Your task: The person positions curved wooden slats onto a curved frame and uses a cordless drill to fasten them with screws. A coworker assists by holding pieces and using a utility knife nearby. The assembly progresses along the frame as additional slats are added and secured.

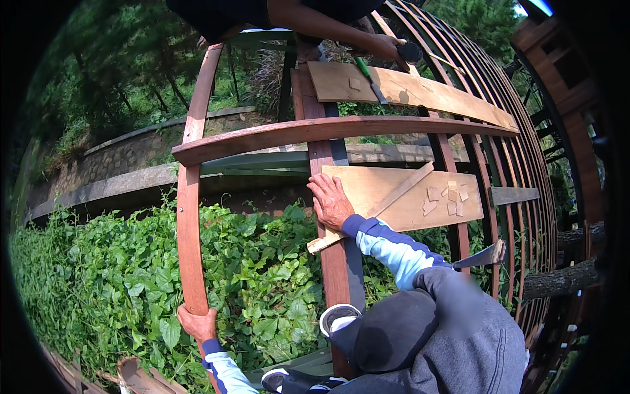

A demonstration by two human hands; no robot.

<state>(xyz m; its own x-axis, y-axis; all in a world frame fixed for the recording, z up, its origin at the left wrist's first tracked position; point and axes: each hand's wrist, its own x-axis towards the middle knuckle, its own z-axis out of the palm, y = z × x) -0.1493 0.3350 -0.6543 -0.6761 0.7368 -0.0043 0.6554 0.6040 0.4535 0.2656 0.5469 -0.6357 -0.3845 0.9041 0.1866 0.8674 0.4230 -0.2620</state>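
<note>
Left hand (197, 322) curled around reddish beam (190, 243) at wooden frame's (321, 157) left edge, beam's length pointing away, crossbeam (354, 129) lying over it, right hand (331, 200) spread at pale board's (367, 180) left end, offcuts (453, 195) rightward

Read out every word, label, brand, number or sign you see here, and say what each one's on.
There is no text I can read.
Reddish beam in the left hand: no lettering shows.
Pale board under the right hand: no lettering shows.
Green-handled tool: too small to tell.
Dark tool in the other person's hand: too small and dark to tell.
</note>
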